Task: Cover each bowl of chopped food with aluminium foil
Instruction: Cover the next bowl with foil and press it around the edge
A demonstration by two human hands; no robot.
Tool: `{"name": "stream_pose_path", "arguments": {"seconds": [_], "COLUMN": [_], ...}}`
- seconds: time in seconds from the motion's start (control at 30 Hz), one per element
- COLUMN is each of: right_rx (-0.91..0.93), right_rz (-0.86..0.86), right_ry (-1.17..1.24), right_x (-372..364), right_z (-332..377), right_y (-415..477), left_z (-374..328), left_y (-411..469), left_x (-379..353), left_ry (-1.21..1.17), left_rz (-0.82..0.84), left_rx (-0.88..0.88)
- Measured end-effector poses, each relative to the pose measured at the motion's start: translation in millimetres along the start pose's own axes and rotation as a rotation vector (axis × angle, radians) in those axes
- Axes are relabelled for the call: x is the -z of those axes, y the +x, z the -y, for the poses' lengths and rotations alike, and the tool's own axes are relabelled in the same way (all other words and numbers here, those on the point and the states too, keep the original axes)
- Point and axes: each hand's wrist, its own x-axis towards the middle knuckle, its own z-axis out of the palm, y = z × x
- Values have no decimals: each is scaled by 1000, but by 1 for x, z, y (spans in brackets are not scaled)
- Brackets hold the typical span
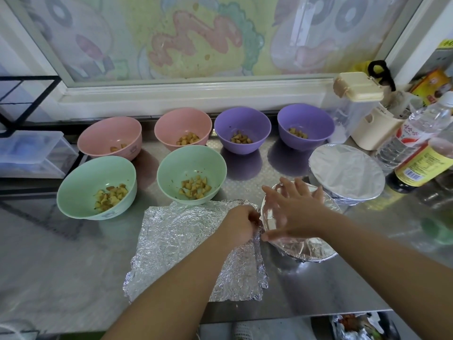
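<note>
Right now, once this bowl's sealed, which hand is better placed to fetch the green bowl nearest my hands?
Probably the left hand: it pinches foil at the left edge of the wrapped bowl, on the side toward the nearer green bowl. The right hand lies flat on top, farther off.

food in round foil-covered bowl (346,175): hidden
left hand (239,223) fingertips: buried in crumpled silver foil sheet (179,241)
yellow-labelled dark bottle (421,168): cut by right edge

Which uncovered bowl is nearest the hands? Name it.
The green bowl on the right, front row, just beyond the loose foil sheet. The other green bowl sits farther left; the back row is farther still.
</note>
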Motion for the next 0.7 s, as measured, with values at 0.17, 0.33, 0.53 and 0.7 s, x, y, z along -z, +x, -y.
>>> {"name": "stream_pose_path", "arguments": {"seconds": [0.17, 0.33, 0.53, 0.7], "right_rx": [-5, -5, 2, 0], "right_rz": [-3, -2, 1, 8], "right_ry": [15, 23, 16, 11], "right_x": [-2, -1, 0, 1], "right_z": [0, 1, 0, 1], "right_y": [1, -1, -1, -2], "left_z": [-3, -3, -13, -7], "left_y": [5, 10, 2, -18], "left_x": [-1, -2, 3, -3], "left_ry": [114, -426, -1316, -1316], "left_rz": [-46, -46, -65, 26], "left_rx": [-44, 243, 612, 738]}}
